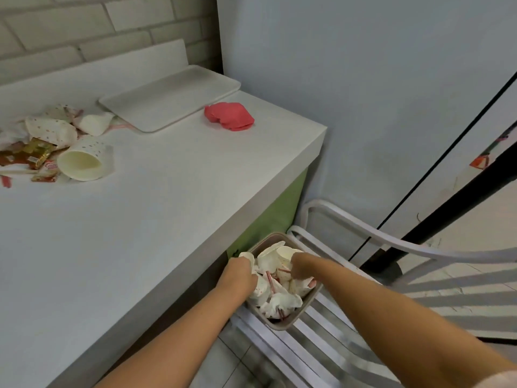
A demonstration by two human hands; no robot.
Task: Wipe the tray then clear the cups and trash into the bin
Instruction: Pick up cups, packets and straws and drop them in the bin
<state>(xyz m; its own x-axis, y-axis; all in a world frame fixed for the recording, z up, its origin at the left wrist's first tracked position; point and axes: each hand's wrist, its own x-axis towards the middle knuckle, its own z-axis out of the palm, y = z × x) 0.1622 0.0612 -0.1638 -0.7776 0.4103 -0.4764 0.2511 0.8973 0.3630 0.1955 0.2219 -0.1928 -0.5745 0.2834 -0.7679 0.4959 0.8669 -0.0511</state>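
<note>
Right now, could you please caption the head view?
Left hand and right hand reach into the bin; cups and wrappers lie on the counter.

Both forearms are bare along their whole visible length, smooth and slender, each narrowing toward the wrist. The left grip [241, 273] and the right grip [303, 266] are bare as well, their fingers mostly hidden. At the lower right corner a sliver of pale, pinkish sleeve [501, 381] covers the right upper arm; its cut cannot be made out.
</note>
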